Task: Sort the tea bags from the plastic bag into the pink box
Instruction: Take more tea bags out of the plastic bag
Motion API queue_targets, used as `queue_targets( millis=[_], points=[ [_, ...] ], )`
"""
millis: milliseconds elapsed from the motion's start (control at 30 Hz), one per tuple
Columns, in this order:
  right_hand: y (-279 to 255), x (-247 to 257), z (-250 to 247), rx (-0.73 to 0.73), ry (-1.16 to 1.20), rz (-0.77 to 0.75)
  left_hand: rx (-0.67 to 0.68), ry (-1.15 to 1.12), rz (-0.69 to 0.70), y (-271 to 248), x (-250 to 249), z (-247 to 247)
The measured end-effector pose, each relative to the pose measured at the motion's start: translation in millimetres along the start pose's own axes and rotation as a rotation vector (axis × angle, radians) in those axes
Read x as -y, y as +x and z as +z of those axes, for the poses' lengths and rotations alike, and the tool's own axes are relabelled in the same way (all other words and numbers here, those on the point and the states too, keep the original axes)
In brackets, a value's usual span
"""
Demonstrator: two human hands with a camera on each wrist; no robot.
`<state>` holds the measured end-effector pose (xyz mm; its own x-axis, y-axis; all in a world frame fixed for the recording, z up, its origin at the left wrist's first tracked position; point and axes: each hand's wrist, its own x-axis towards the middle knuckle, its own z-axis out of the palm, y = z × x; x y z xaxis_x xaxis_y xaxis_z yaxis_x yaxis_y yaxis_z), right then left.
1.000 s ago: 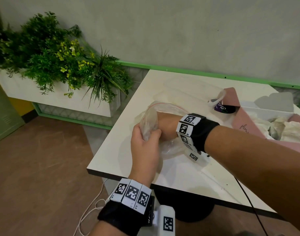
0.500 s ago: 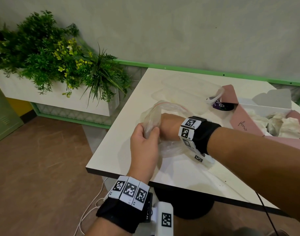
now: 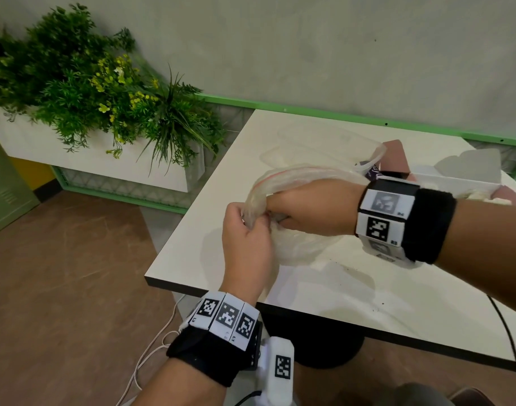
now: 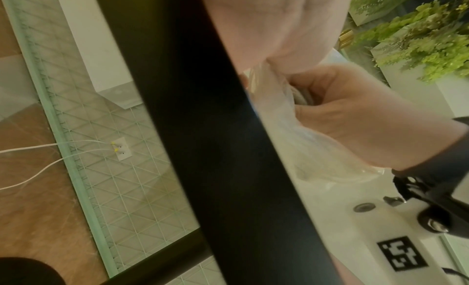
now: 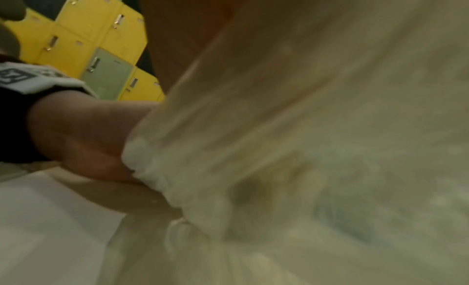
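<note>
A clear plastic bag (image 3: 297, 247) lies crumpled near the left front corner of the white table (image 3: 353, 291). My left hand (image 3: 251, 221) pinches the bag's rim and holds the mouth up. My right hand (image 3: 276, 215) is inside the mouth, its fingers curled round a pale tea bag (image 4: 302, 96), which shows best in the left wrist view beside the right hand (image 4: 355, 116). Film from the plastic bag (image 5: 304, 148) fills the right wrist view. The pink box (image 3: 397, 150) stands at the far right with white tea bags (image 3: 482, 197) inside, mostly hidden behind my right wrist.
A clear plastic container (image 3: 315, 142) and a dark purple-labelled item (image 3: 374, 172) sit behind the bag. A white planter of green plants (image 3: 98, 92) stands left of the table over brown floor. A black cable (image 3: 508, 341) hangs off the table's right front edge.
My right hand has drawn back a little toward the bag's mouth, its curled fingers now showing beside my left thumb. My left hand keeps its pinch on the rim.
</note>
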<state>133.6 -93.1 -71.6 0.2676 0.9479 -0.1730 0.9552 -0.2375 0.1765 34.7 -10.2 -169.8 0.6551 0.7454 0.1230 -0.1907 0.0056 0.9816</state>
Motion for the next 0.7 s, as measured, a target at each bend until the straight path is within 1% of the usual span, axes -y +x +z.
queue_targets(
  millis=[67, 100, 167, 233, 300, 367, 400, 467, 567, 700],
  points=[
    [-9, 3, -5, -0.018, -0.106, -0.040, -0.002, 0.035, 0.016, 1, 2, -1],
    [-14, 3, -7, -0.051, -0.119, -0.072, -0.005, 0.050, 0.023, 1, 3, -2],
    [-23, 6, -11, -0.176, -0.109, -0.157, -0.028, 0.078, 0.026, 2, 3, -1],
    [-29, 7, -13, -0.295, -0.021, -0.203, -0.055, 0.082, 0.008, 3, 1, 0],
    [-33, 4, -17, -0.387, 0.133, -0.192, -0.073, 0.077, 0.001, 2, 0, 1],
    [-37, 0, -24, -0.490, 0.295, -0.121, -0.072, 0.054, 0.006, 0, -1, 0],
    [-37, -3, -27, -0.534, 0.366, -0.064, -0.059, 0.037, 0.009, -2, -2, -1],
    [-37, -10, -30, -0.579, 0.520, 0.074, -0.025, 0.011, -0.006, -5, -4, -1],
    [-34, -21, -30, -0.591, 0.649, 0.194, 0.014, 0.006, -0.025, -5, -5, -1],
    [-35, -34, -24, -0.569, 0.684, 0.270, 0.038, -0.025, -0.046, -4, -4, 0]
  ],
)
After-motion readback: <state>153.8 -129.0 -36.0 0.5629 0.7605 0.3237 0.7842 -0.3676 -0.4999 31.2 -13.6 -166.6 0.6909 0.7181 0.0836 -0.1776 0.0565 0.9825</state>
